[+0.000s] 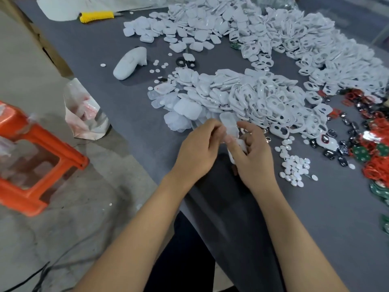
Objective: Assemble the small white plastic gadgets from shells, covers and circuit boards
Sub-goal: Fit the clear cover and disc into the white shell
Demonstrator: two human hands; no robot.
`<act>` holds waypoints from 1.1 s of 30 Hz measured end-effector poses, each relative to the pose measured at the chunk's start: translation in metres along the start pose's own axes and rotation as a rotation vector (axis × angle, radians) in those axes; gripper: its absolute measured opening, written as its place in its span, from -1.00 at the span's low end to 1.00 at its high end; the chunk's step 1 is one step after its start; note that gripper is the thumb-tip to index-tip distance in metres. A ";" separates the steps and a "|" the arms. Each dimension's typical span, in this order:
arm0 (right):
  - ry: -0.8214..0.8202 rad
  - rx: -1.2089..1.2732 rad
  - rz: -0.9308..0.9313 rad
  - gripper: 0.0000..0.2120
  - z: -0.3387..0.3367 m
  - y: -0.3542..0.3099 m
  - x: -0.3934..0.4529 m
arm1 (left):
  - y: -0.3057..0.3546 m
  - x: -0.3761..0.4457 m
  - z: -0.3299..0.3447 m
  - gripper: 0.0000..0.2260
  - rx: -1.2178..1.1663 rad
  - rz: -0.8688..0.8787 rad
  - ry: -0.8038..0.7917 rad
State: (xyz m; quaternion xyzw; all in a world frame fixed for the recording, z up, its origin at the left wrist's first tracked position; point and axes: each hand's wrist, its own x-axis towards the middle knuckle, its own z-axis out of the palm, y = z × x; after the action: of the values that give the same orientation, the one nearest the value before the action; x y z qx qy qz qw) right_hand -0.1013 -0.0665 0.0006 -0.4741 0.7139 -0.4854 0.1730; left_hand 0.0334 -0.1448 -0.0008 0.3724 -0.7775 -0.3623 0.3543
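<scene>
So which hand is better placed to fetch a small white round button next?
Probably the right hand: the small white round buttons lie just beside it on the grey table, though its fingers hold white plastic parts. The left hand is farther away.

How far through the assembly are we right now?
Early, it seems. No finished pile is clearly distinguishable. In hand: the left hand and right hand hold a white plastic piece between them. Left: big heaps of white covers, open shells and circuit boards on the table.

Shells (263, 98) heaped mid-table (126, 85), boards (374, 148) right, stool (35, 157) left.
</scene>
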 end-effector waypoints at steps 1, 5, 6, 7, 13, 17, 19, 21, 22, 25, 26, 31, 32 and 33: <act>0.016 -0.016 -0.018 -0.80 0.000 0.001 0.001 | -0.002 0.000 -0.003 -0.82 -0.011 0.033 -0.018; 0.071 0.060 0.030 -0.90 0.002 0.004 0.004 | -0.010 0.004 -0.009 -0.81 0.203 0.091 0.177; 0.079 0.069 0.049 -0.88 0.002 0.005 0.004 | -0.013 0.007 -0.011 -0.86 0.338 0.108 0.250; 0.085 0.071 0.063 -0.88 0.003 0.005 0.004 | -0.016 0.009 -0.012 -0.85 0.459 0.111 0.288; 0.101 0.068 0.115 -0.83 0.005 0.006 0.005 | -0.021 0.025 -0.003 -0.74 0.596 0.113 0.113; 0.125 0.057 0.131 -0.86 0.005 0.005 0.006 | -0.023 0.036 -0.001 -0.73 0.595 0.102 0.099; 0.125 0.041 0.119 -0.87 0.005 0.005 0.007 | -0.023 0.038 0.001 -0.70 0.610 0.096 0.097; 0.122 0.032 0.124 -0.86 0.006 0.005 0.009 | -0.024 0.039 0.002 -0.74 0.605 0.101 0.095; 0.122 0.032 0.130 -0.86 0.007 0.005 0.010 | -0.023 0.040 0.002 -0.78 0.597 0.103 0.095; 0.124 0.031 0.132 -0.86 0.007 0.006 0.010 | -0.021 0.045 0.003 -0.84 0.570 0.098 0.116; 0.125 0.033 0.133 -0.87 0.006 0.006 0.010 | -0.021 0.047 0.003 -0.85 0.562 0.106 0.131; 0.125 0.060 0.161 -0.87 0.006 0.006 0.010 | -0.022 0.045 0.005 -0.90 0.498 0.205 0.244; 0.125 0.063 0.163 -0.87 0.006 0.007 0.010 | -0.022 0.044 0.006 -0.91 0.492 0.221 0.262; 0.126 0.065 0.161 -0.87 0.005 0.007 0.010 | -0.022 0.044 0.006 -0.91 0.489 0.230 0.275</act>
State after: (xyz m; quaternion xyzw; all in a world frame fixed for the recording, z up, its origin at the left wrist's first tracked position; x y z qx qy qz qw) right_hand -0.1062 -0.0772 -0.0057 -0.3781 0.7428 -0.5218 0.1816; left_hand 0.0149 -0.1903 -0.0097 0.4017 -0.8234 -0.0681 0.3950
